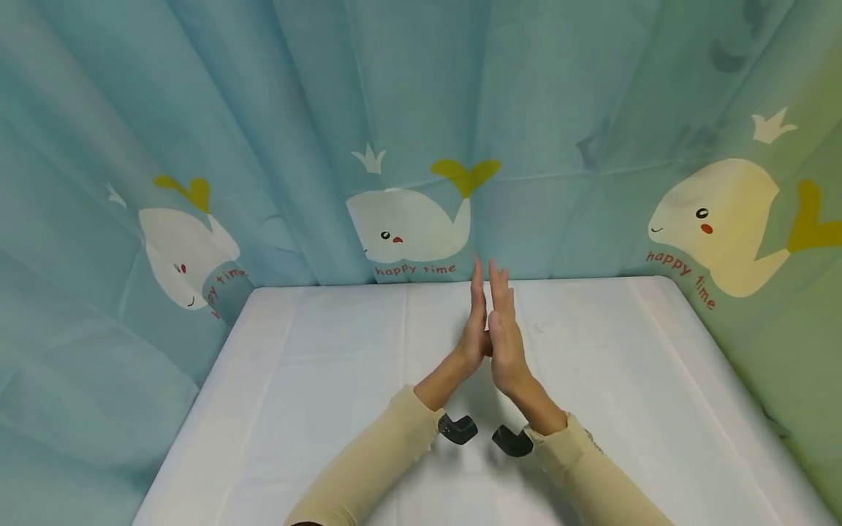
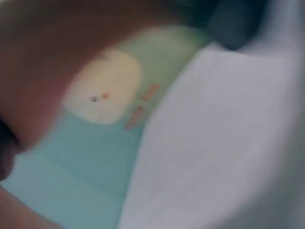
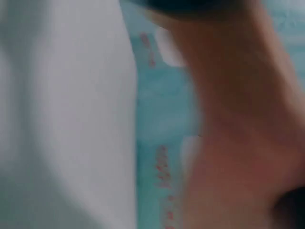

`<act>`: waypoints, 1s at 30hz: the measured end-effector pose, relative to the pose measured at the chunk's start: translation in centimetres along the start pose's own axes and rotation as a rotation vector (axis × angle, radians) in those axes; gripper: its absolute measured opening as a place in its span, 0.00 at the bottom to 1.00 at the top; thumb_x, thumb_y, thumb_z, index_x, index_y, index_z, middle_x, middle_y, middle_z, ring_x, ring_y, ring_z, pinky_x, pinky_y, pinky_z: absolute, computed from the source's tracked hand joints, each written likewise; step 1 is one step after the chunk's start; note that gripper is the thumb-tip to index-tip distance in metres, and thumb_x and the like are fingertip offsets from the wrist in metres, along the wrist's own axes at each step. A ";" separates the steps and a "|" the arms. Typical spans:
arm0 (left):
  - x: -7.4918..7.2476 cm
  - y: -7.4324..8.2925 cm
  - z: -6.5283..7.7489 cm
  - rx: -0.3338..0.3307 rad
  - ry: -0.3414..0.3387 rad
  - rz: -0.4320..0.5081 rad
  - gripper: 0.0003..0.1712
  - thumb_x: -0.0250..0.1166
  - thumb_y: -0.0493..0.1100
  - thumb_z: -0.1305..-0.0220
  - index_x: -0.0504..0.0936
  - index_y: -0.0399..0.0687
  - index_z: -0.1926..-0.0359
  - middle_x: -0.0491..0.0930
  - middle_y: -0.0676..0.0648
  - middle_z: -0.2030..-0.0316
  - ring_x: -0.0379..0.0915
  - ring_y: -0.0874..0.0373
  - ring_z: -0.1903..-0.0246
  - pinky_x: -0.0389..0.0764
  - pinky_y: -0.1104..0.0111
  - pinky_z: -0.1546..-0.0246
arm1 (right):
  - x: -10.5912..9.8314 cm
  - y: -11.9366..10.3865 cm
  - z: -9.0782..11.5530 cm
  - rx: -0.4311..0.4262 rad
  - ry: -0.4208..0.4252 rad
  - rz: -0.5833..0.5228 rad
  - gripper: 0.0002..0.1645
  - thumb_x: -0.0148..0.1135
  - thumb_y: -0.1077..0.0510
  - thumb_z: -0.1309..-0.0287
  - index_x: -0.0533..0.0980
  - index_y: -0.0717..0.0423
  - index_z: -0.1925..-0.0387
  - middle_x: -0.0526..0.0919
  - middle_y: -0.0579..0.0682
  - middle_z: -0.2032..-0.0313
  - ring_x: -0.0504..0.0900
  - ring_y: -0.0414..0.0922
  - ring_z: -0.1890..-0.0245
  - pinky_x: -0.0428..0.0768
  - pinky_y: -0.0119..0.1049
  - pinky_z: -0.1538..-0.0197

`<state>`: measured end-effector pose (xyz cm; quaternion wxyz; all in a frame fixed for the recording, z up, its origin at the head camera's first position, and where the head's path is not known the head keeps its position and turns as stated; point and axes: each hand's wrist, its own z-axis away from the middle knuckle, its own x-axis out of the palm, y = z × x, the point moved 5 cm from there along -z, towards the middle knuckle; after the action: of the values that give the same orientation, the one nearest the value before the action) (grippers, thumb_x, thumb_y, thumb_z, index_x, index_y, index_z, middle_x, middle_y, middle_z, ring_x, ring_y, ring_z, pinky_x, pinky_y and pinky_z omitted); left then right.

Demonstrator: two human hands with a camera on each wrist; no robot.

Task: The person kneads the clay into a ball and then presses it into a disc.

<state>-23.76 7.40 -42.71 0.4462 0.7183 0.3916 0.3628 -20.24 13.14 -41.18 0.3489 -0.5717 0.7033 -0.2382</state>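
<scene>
My left hand (image 1: 474, 332) and right hand (image 1: 506, 336) are raised over the white table, palms facing each other. Their straight fingers point up and away, with a narrow gap between the fingertips. Lower down, the heels of the palms come close together, and a small brown shape, partly hidden, shows between them. I cannot tell whether it is a thumb or a held thing. Both wrist views are blurred: the left hand (image 2: 33, 81) fills the upper left of its view, the right hand (image 3: 238, 143) the right side of its own.
A white-covered table (image 1: 329, 380) lies under the hands. Behind it and at both sides hangs a blue-green curtain (image 1: 552, 95) printed with whales. Black curved camera mounts (image 1: 458, 429) stick out from the beige sleeves (image 1: 375, 460) at both wrists.
</scene>
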 end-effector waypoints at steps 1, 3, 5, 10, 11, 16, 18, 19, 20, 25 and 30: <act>0.2 -0.5 0.3 -0.002 -0.013 -0.014 0.38 0.21 0.64 0.19 0.27 0.57 0.17 0.25 0.52 0.18 0.23 0.54 0.20 0.35 0.46 0.24 | -0.3 -0.2 -0.5 -0.009 0.012 0.018 0.41 0.23 0.37 0.20 0.41 0.52 0.17 0.41 0.55 0.18 0.32 0.50 0.19 0.29 0.62 0.24; 0.7 -0.8 1.0 -0.017 -0.023 -0.010 0.37 0.22 0.62 0.19 0.27 0.57 0.17 0.25 0.52 0.18 0.23 0.55 0.20 0.35 0.46 0.24 | -1.2 0.2 -1.5 0.013 0.036 0.020 0.40 0.23 0.38 0.20 0.40 0.50 0.17 0.39 0.52 0.18 0.30 0.49 0.19 0.28 0.59 0.24; 1.0 -0.4 1.6 -0.023 -0.013 0.006 0.36 0.23 0.60 0.18 0.28 0.57 0.17 0.26 0.53 0.18 0.23 0.55 0.20 0.35 0.48 0.23 | -1.9 1.5 -2.2 0.065 0.063 -0.006 0.38 0.24 0.39 0.20 0.38 0.46 0.16 0.38 0.46 0.18 0.29 0.45 0.19 0.26 0.54 0.24; 0.6 1.7 1.2 -0.056 0.028 0.154 0.38 0.25 0.65 0.19 0.31 0.60 0.17 0.29 0.52 0.18 0.26 0.53 0.20 0.32 0.48 0.23 | -1.7 3.8 -1.2 0.141 0.081 -0.019 0.35 0.21 0.42 0.18 0.39 0.41 0.16 0.37 0.44 0.18 0.30 0.47 0.19 0.25 0.52 0.24; 0.3 2.0 0.9 -0.054 0.036 0.156 0.39 0.25 0.67 0.20 0.32 0.61 0.17 0.30 0.52 0.18 0.27 0.53 0.20 0.32 0.47 0.23 | -1.2 3.6 -0.7 0.128 0.069 -0.011 0.35 0.20 0.42 0.18 0.39 0.43 0.16 0.38 0.47 0.18 0.31 0.49 0.19 0.26 0.54 0.24; -1.1 1.0 -0.4 0.003 0.048 -0.001 0.40 0.24 0.67 0.20 0.30 0.58 0.17 0.28 0.52 0.18 0.26 0.54 0.20 0.31 0.46 0.24 | 1.1 0.5 0.7 -0.005 0.009 0.022 0.42 0.22 0.37 0.19 0.42 0.58 0.18 0.43 0.59 0.19 0.34 0.57 0.19 0.29 0.64 0.25; -1.1 -0.1 -0.2 -0.006 0.034 -0.018 0.40 0.23 0.67 0.20 0.29 0.56 0.17 0.27 0.50 0.18 0.26 0.53 0.20 0.33 0.46 0.24 | 1.1 -0.2 0.0 -0.025 0.012 0.032 0.44 0.21 0.34 0.20 0.42 0.58 0.18 0.42 0.57 0.18 0.33 0.56 0.19 0.29 0.62 0.25; -1.0 -0.5 0.0 -0.019 0.027 -0.026 0.41 0.22 0.67 0.20 0.28 0.55 0.17 0.27 0.50 0.18 0.25 0.52 0.20 0.34 0.46 0.24 | 0.8 -0.2 -0.6 -0.017 0.016 0.039 0.44 0.21 0.34 0.21 0.41 0.56 0.17 0.41 0.56 0.18 0.33 0.54 0.19 0.29 0.60 0.24; -0.8 -0.8 0.3 -0.040 0.020 -0.030 0.41 0.21 0.67 0.20 0.28 0.55 0.17 0.27 0.48 0.18 0.25 0.51 0.20 0.34 0.45 0.24 | 0.5 0.0 -1.2 0.000 0.023 0.046 0.43 0.21 0.34 0.21 0.40 0.54 0.17 0.40 0.54 0.18 0.32 0.53 0.19 0.29 0.58 0.23; -0.3 0.2 1.4 -0.104 0.017 0.071 0.41 0.22 0.69 0.22 0.30 0.61 0.17 0.31 0.47 0.18 0.26 0.48 0.20 0.33 0.46 0.24 | -0.8 2.8 -2.1 0.158 0.060 0.003 0.36 0.21 0.43 0.19 0.36 0.47 0.17 0.33 0.48 0.18 0.27 0.46 0.20 0.24 0.51 0.24; -1.6 2.0 0.1 -0.029 0.042 0.061 0.41 0.25 0.70 0.21 0.32 0.60 0.17 0.31 0.52 0.18 0.25 0.52 0.20 0.31 0.47 0.24 | 1.4 2.2 0.6 0.143 -0.004 -0.040 0.36 0.21 0.45 0.18 0.38 0.52 0.17 0.37 0.52 0.18 0.29 0.50 0.19 0.26 0.61 0.25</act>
<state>-23.92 5.37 -41.20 0.4369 0.7157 0.3733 0.3968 -21.35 12.35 -43.48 0.3854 -0.5599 0.6722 -0.2934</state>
